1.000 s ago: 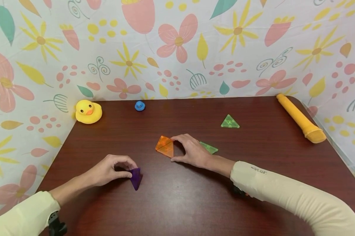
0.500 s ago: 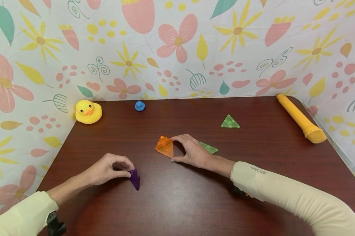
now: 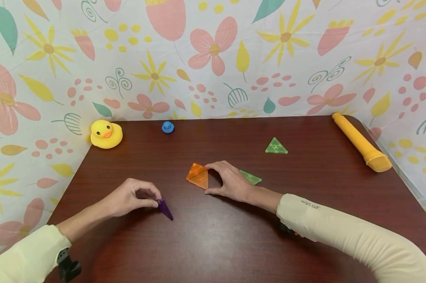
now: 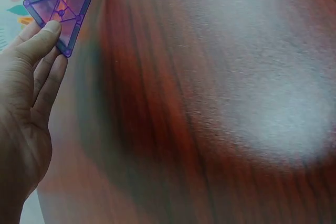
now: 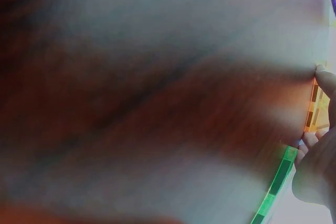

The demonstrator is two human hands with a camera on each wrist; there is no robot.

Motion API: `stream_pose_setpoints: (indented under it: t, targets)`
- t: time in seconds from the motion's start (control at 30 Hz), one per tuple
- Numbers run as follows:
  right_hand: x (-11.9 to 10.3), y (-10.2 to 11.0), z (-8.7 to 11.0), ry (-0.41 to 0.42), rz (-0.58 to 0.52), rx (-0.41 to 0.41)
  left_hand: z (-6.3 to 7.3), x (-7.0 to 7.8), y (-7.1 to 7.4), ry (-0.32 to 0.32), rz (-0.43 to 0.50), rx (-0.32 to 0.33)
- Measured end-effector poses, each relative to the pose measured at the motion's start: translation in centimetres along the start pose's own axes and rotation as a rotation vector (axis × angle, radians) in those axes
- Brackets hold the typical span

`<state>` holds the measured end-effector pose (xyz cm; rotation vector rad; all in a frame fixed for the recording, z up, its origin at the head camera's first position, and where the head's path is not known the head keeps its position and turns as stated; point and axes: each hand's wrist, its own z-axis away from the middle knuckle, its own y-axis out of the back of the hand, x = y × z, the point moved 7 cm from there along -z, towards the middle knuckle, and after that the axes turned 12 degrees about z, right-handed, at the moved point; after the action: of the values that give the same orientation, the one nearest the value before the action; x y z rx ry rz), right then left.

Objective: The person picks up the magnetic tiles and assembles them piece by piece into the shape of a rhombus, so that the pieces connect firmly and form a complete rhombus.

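My left hand (image 3: pixel 133 197) pinches a purple triangular magnetic tile (image 3: pixel 166 210) between thumb and fingers, tilted above the table. In the left wrist view that translucent tile (image 4: pixel 73 9) shows its face, with the thumb laid across it. To the right, my right hand (image 3: pixel 232 181) holds orange magnetic tiles (image 3: pixel 198 176) that lie flat in a kite shape. Its thumb sits at their lower corner and its fingers at the upper one. A green magnetic tile (image 3: pixel 252 177) lies behind this hand, partly hidden by it. Further back is a second green triangular tile (image 3: pixel 276 146).
A yellow rubber duck (image 3: pixel 106 134) and a small blue duck (image 3: pixel 168 127) stand at the back left of the dark wooden table (image 3: pixel 213 251). An orange-yellow microphone-shaped thing (image 3: pixel 359 141) lies along the right side. A flower-patterned cloth (image 3: pixel 213 78) hangs behind.
My left hand has turned the purple tile, so its lower tip now points further right and sits a little higher. My right hand and the orange tiles have stayed in place.
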<state>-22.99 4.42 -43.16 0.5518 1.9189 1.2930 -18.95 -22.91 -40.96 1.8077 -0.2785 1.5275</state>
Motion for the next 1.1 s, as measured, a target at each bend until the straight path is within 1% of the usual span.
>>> stream_pose_setpoints:
  t: [0.13,0.23,0.37,0.5,0.63,0.87,1.1]
  targets:
    - [0.0,0.0,0.0,0.004,0.002,0.001,-0.7,0.2,0.1,-0.023,-0.009,0.027]
    - [0.0,0.1,0.0,0.007,0.005,0.000,-1.4,0.2,0.1,-0.048,-0.017,0.050]
    - [0.1,0.1,0.1,0.001,0.010,0.002,-2.9,0.4,-0.1,-0.085,-0.020,0.094]
    - [0.2,0.1,0.1,-0.002,0.013,-0.002,-4.4,0.4,-0.4,-0.120,0.000,0.143]
    - [0.1,0.1,0.0,0.007,0.012,0.005,-5.5,0.2,-0.9,-0.149,0.007,0.183]
    - [0.1,0.1,0.0,0.012,0.026,0.022,-6.5,0.2,-1.5,-0.219,-0.010,0.243]
    - [0.2,-0.1,-0.1,0.007,0.024,0.010,-7.1,0.3,-1.8,-0.248,0.007,0.276]
